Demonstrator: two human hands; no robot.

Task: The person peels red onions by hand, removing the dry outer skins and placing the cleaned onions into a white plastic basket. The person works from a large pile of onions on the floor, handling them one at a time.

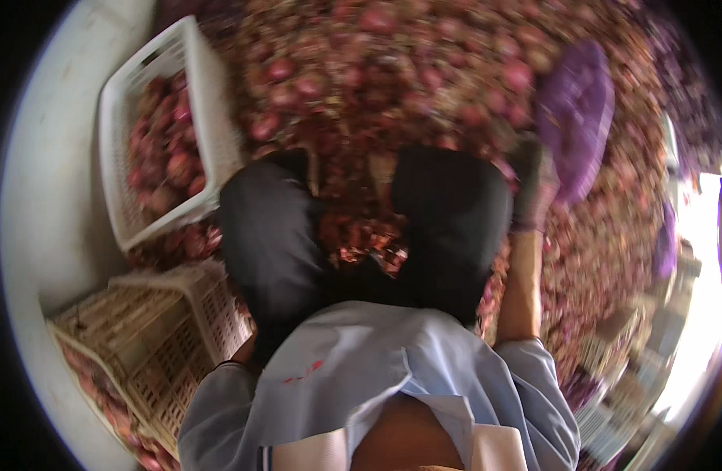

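My right hand (530, 179), in a dark and pinkish glove, reaches forward past my right knee. It is blurred, and its fingers are not clear. Close against it lies a purple mesh sack (576, 118) on the spread of red onions (390, 65); I cannot tell whether the hand touches the sack or an onion. My left hand is out of view; its forearm drops behind my left thigh. Beyond my left knee, a white plastic crate (222, 112) leans over at an angle with red onions (181, 168) in it. Loose onion skins (366, 241) lie between my legs.
A cream plastic crate (160, 347) lies tipped at the lower left near a pale wall (43, 194), with onions (99, 388) beside it. Several stacked crates (620, 377) stand at the lower right by a bright opening (699, 329). Another purple sack (666, 241) is at the right.
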